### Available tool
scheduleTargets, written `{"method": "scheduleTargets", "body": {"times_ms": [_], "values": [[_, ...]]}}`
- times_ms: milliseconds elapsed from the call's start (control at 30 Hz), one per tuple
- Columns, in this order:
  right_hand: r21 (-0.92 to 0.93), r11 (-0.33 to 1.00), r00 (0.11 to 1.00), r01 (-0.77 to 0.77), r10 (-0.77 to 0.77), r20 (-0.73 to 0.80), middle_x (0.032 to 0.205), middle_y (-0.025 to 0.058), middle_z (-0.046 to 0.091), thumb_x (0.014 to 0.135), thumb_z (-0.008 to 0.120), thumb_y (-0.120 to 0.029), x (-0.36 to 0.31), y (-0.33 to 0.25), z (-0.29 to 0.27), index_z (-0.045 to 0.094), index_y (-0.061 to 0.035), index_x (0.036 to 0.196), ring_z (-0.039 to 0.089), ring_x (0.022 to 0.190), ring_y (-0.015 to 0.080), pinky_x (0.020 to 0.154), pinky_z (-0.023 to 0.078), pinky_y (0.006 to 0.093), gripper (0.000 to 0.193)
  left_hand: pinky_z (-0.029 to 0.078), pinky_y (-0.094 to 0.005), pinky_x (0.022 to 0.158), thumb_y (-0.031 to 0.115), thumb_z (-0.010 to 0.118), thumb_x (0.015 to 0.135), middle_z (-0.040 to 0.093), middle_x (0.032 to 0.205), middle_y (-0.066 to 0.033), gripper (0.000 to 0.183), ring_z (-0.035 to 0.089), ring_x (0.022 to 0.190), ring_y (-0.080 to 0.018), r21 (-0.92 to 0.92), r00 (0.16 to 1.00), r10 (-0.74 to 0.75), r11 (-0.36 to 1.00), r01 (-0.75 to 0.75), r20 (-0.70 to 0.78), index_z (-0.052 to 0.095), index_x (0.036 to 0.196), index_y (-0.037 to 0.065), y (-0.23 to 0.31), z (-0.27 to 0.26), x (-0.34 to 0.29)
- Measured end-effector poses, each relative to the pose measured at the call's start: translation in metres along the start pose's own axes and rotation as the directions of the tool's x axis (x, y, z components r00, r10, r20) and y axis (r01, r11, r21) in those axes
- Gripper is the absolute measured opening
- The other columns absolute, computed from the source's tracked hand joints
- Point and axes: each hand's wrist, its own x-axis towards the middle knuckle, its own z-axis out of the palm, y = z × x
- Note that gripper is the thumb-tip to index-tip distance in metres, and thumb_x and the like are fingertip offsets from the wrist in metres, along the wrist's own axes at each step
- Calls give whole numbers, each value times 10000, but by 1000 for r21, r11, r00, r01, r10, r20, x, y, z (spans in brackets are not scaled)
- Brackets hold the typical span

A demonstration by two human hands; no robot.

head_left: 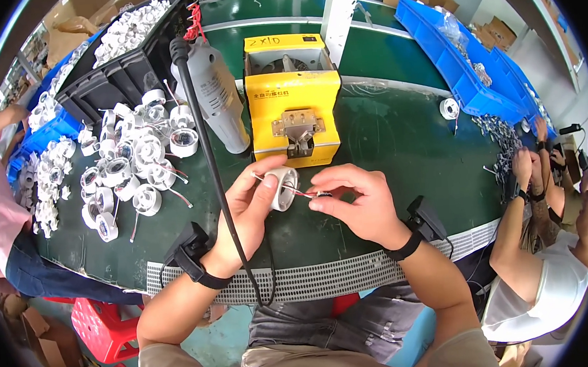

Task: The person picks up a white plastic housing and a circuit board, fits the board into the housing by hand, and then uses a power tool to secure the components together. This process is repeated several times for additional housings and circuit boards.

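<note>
My left hand point(251, 203) grips a white round plastic housing point(285, 188) with its opening turned to the right. Thin red and white wires point(297, 192) run out of it toward my right hand point(358, 201). Between the right thumb and fingers I pinch a small dark part point(323, 194) at the end of those wires; its exact kind is too small to make out. Both hands are over the green bench, just in front of a yellow screw-feeding machine point(292, 102). A grey electric screwdriver point(214, 93) hangs beside the machine, its black cable point(214, 168) passing in front of my left hand.
Many white housings with wires point(125, 161) lie piled at left, before a black crate point(122, 69) of white parts. Blue bins point(463, 69) stand at right near a heap of small metal parts point(499, 138). One housing point(449, 108) lies apart. Co-workers sit at both sides.
</note>
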Motion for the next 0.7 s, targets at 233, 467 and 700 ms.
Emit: {"method": "scheduleTargets", "body": {"times_ms": [233,467,700], "values": [[111,977,977,181,-191,89,963,127,652,782,707,76,1,-1,4,672,28,975,670,781,178,667,554,248,202,369,-337,1032,104,434,1006,466,1369,-126,513,469,1227,-200,-194,979,83,980,-46,187,240,1479,54,1,7,-2],[22,996,996,86,-85,-28,919,124,672,742,749,61,-7,-8,17,681,33,971,673,764,162,666,558,251,240,288,-406,1116,238,424,1010,329,1490,-143,575,343,1363,-263,-264,956,27,963,53,292,187,1496,42,2,9,-6],[-139,952,957,274,-285,-64,880,123,674,711,780,45,-4,-1,16,665,30,907,661,734,164,649,540,260,228,252,-432,1133,246,431,1006,308,1508,-114,588,293,1393,-260,-294,941,80,956,21,328,174,1501,60,1,11,-5]]}}
